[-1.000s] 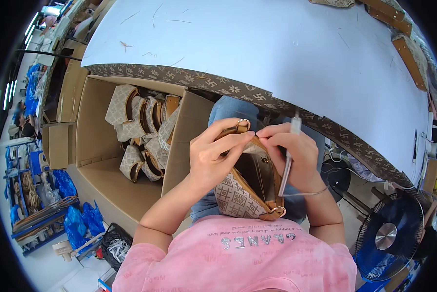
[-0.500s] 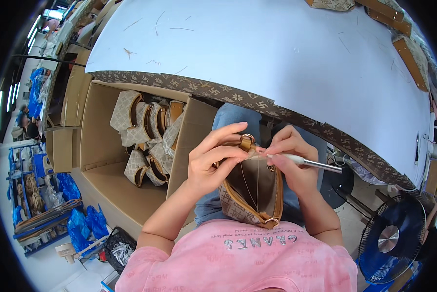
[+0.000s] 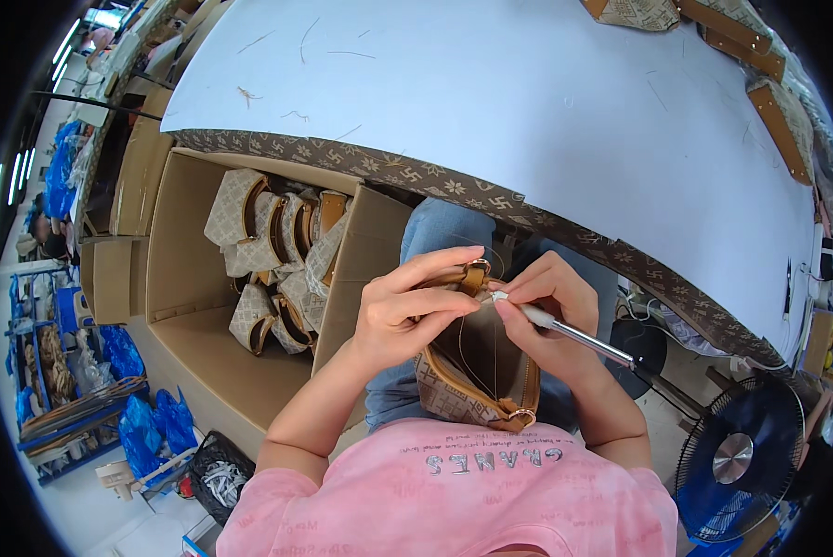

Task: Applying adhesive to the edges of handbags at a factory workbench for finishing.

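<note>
A small patterned handbag with tan trim lies open on my lap, its brown lining showing. My left hand pinches the bag's far rim beside a tan leather tab with a metal ring. In my right hand is a slim pen-shaped tool, white near the fingers and silver toward its outer end. The tool's inner end meets the left fingertips at the rim; its tip is too small to make out. Fine pale threads run from there across the bag's opening. A second ring sits at the near end.
At my left, an open cardboard box holds several similar bags. Ahead is a white-topped table with loose thread scraps and more bags on its right. A black fan stands at lower right.
The tool has tilted, its outer end swinging down toward me, and a white part now shows at my right fingertips. My left hand keeps its pinch on the rim.
</note>
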`<state>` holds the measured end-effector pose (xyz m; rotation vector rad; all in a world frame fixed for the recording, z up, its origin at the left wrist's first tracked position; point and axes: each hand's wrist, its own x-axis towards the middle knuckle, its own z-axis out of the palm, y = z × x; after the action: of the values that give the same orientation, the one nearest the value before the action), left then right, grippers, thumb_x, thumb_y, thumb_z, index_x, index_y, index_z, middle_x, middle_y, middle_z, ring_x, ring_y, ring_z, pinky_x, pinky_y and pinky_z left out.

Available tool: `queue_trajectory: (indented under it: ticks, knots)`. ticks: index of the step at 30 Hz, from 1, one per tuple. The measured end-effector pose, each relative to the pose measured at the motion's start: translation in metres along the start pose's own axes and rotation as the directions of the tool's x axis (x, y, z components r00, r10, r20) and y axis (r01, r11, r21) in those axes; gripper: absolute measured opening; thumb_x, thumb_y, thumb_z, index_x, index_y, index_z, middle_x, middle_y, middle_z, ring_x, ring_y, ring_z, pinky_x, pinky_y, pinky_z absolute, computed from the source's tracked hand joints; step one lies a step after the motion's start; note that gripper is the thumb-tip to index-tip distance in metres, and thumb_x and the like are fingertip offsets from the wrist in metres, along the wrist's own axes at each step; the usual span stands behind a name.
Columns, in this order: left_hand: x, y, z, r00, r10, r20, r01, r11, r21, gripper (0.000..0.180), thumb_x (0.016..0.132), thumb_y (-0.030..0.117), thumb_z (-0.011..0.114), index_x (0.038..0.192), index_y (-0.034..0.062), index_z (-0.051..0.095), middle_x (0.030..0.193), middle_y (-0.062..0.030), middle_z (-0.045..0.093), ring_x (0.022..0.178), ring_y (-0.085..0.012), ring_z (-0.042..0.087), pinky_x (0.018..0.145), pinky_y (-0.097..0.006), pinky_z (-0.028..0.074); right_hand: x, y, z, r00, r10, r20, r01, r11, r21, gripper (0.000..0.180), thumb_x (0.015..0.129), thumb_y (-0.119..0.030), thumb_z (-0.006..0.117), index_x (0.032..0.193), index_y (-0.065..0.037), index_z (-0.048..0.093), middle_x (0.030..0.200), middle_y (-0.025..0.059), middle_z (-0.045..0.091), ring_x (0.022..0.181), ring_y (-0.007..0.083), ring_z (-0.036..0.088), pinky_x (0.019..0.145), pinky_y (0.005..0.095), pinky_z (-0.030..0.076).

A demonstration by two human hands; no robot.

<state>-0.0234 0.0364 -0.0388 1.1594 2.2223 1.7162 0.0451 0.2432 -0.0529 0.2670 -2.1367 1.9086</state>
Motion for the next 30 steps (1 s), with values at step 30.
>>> queue_trajectory:
  ticks: [30]
  knots:
    - [-0.0026, -0.0033, -0.0025, 1.000, -0.008, -0.010, 0.008, 0.998, -0.055, 0.021, 0.076, -0.010, 0.071, 0.092, 0.0018, 0.079, 0.129, -0.0231, 0.063, 0.109, -0.0300, 0.069, 0.095, -0.036, 0.055, 0.0060, -0.0042, 0.0039, 0.997, -0.076, -0.008, 0.075, 0.994, -0.085, 0.020, 0.078, 0.007, 0.076, 0.088, -0.003, 0.061, 0.088, 0.0102, 0.065, 0.073, 0.0140, 0.061, 0.062, 0.0252, 0.052]
